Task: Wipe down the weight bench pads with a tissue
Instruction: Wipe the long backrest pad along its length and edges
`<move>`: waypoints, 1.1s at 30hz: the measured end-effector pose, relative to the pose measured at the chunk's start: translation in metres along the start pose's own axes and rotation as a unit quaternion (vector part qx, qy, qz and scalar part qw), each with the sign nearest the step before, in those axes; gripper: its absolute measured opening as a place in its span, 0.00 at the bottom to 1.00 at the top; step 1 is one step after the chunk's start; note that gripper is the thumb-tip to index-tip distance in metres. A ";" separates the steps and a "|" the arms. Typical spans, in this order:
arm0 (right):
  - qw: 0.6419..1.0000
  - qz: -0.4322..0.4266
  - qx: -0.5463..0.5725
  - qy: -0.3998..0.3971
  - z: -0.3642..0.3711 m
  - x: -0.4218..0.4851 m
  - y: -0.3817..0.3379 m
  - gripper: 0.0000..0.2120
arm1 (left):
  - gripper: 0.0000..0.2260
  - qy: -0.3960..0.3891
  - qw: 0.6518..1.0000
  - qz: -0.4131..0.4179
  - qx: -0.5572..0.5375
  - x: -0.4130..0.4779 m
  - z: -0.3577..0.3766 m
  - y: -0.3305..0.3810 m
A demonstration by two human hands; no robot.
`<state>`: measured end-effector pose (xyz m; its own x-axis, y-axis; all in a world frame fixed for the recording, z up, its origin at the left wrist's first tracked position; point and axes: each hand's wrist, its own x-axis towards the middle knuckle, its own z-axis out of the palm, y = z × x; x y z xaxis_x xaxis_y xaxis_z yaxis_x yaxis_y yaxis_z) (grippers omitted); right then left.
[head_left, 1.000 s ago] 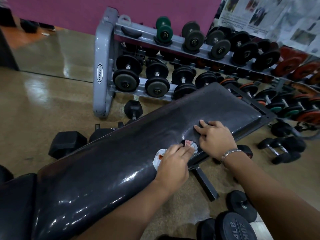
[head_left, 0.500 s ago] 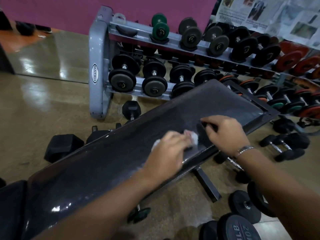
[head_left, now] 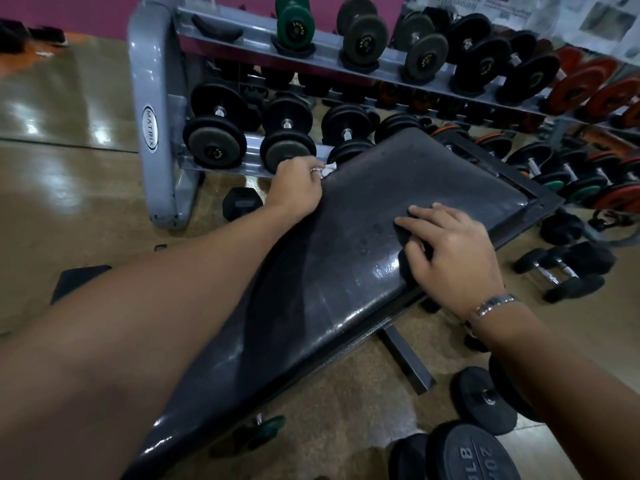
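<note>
Reaching across, head view: left arm is stretched out long over the black weight bench pad [head_left: 381, 188], forearm lying diagonally above its near half. The left hand [head_left: 298, 187] sits at the pad's far left edge, knuckles up, a ring on one finger. Right arm comes in from the lower right, with a metal wristband [head_left: 491, 303] at the wrist. The right hand [head_left: 450, 251] is on the pad's near right edge.

Surroundings: grey dumbbell rack [head_left: 152, 133] marked MATRIX stands just behind the bench, two tiers loaded with round dumbbells. The lower tier is close behind the left hand. A hex dumbbell [head_left: 242, 202] lies on the floor beside the rack foot. Loose dumbbells [head_left: 561, 268] lie on the floor right of the bench, and more at the bottom edge. Newspaper sheets [head_left: 571, 19] show at top right.

Hands: left fingers are curled around the tissue [head_left: 327, 169]. Only a small white corner shows past the knuckles, touching the pad edge; the rest is hidden. Right fingers are spread and nearly straight, pressing on the pad and grasping nothing.
</note>
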<state>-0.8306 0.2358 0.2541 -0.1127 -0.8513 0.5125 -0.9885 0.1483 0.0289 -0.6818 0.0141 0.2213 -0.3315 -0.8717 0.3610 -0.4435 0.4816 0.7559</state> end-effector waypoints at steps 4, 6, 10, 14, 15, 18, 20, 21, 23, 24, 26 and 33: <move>1.000 0.014 -0.003 -0.012 -0.004 0.002 -0.004 0.18 | 0.15 -0.013 0.999 -0.031 0.006 0.001 0.001 0.003; 1.000 0.023 -0.005 -0.017 -0.006 0.003 -0.006 0.18 | 0.15 -0.012 0.999 -0.031 0.007 -0.007 0.000 0.005; 0.999 0.033 -0.008 -0.035 -0.011 0.005 -0.010 0.18 | 0.17 0.008 1.000 0.007 0.000 -0.034 -0.001 0.008; 0.998 0.039 -0.012 -0.057 -0.013 0.006 -0.011 0.20 | 0.15 0.022 0.994 0.101 0.029 -0.075 -0.001 0.021; 0.997 0.040 -0.014 -0.064 -0.012 0.006 -0.010 0.20 | 0.15 0.026 0.992 0.121 0.028 -0.086 0.000 0.024; 0.995 0.038 -0.018 -0.091 -0.012 0.007 -0.009 0.21 | 0.15 0.017 0.988 0.155 0.019 -0.111 0.005 0.029; 0.994 0.039 -0.015 -0.106 -0.015 0.009 -0.010 0.22 | 0.15 0.007 0.986 0.166 0.014 -0.125 0.008 0.032; 0.993 0.040 -0.017 -0.112 -0.016 0.009 -0.011 0.21 | 0.16 0.002 0.985 0.175 0.013 -0.132 0.011 0.034; 0.991 0.045 -0.022 -0.123 -0.020 0.009 -0.014 0.19 | 0.16 -0.005 0.981 0.191 0.014 -0.145 0.013 0.037; 0.990 0.048 -0.023 -0.128 -0.021 0.010 -0.015 0.19 | 0.17 -0.007 0.981 0.195 0.014 -0.150 0.013 0.037; 0.989 0.054 -0.022 -0.139 -0.026 0.010 -0.019 0.19 | 0.16 -0.008 0.980 0.200 0.012 -0.160 0.012 0.039; 0.974 0.055 -0.051 -0.216 -0.041 0.014 -0.029 0.22 | 0.15 -0.016 0.965 0.254 0.056 -0.191 0.007 0.044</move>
<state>-0.7990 0.2402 0.2958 -0.2712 -0.9563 0.1091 -0.9555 0.2812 0.0896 -0.6437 0.2028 0.1822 -0.5540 -0.5184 0.6515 -0.3039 0.8544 0.4215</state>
